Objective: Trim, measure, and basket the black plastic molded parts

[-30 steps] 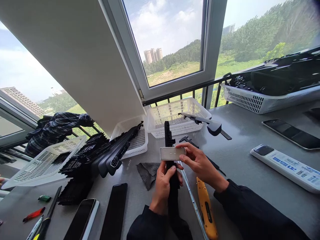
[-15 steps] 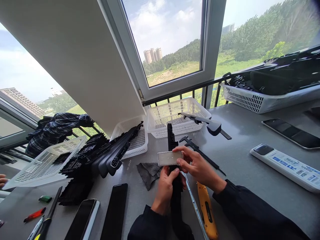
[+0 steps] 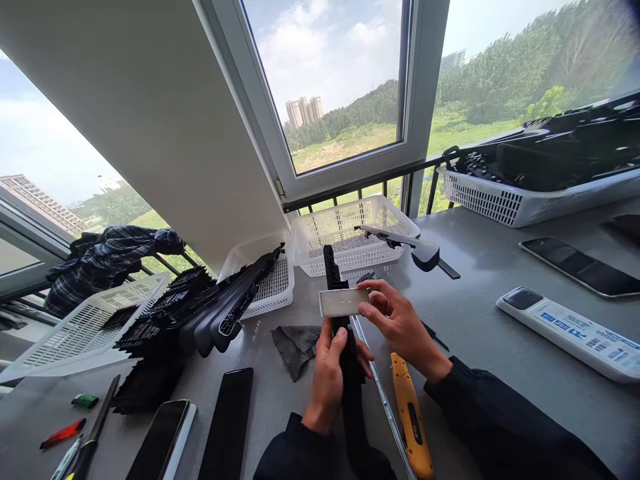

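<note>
My left hand (image 3: 330,373) is closed around a long black plastic part (image 3: 351,400), whose narrow upper end points away toward the baskets. Between the thumb and fingers of my right hand (image 3: 397,327) is a flat, pale grey rectangular block (image 3: 341,303), held across the black part; whether the two touch I cannot tell. Just right of the black part lies a thin metal strip (image 3: 383,393), partly behind my hands. A yellow tool handle (image 3: 413,420) rests under my right forearm. A dark grey cloth (image 3: 295,350) lies left of my left hand.
White baskets (image 3: 345,263) line the window side, one with a curved trim piece (image 3: 425,255) across its rim. Black trim parts (image 3: 215,320) are piled at left. Phones (image 3: 227,420), a red cutter (image 3: 63,435) and a white boxed device (image 3: 565,333) lie on the grey table.
The black part's upper end has tilted to the left, and the grey block has moved slightly up and right along it. A person's hand at the far left edge has left view.
</note>
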`<state>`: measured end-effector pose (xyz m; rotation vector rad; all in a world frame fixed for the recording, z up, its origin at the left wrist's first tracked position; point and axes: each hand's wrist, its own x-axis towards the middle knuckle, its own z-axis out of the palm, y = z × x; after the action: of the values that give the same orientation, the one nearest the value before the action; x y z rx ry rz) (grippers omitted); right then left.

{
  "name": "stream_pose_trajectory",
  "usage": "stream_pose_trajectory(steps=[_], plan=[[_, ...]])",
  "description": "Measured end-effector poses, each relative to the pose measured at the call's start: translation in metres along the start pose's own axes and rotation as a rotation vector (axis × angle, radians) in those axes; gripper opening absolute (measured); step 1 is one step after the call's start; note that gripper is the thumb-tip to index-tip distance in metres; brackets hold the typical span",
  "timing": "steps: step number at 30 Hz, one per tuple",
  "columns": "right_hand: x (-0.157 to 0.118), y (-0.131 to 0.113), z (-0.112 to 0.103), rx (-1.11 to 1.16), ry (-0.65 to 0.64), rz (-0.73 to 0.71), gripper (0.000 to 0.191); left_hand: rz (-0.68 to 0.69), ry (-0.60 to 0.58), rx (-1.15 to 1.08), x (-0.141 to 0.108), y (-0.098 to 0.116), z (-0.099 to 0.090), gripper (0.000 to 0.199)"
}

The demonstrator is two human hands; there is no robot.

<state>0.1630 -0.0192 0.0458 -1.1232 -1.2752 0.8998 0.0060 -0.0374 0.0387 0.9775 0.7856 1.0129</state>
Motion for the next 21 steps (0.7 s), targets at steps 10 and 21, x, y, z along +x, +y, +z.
stream_pose_trajectory(steps=[10, 21], plan=[[0.002, -0.011, -0.005, 0.075, 0.107, 0.009, 0.032, 0.018, 0.053, 0.082, 0.002, 0.005, -0.001, 0.064], [0.008, -0.004, -0.011, 0.135, 0.154, 0.087, 0.041, -0.031, -0.046, 0.125, 0.0, 0.005, -0.002, 0.081]])
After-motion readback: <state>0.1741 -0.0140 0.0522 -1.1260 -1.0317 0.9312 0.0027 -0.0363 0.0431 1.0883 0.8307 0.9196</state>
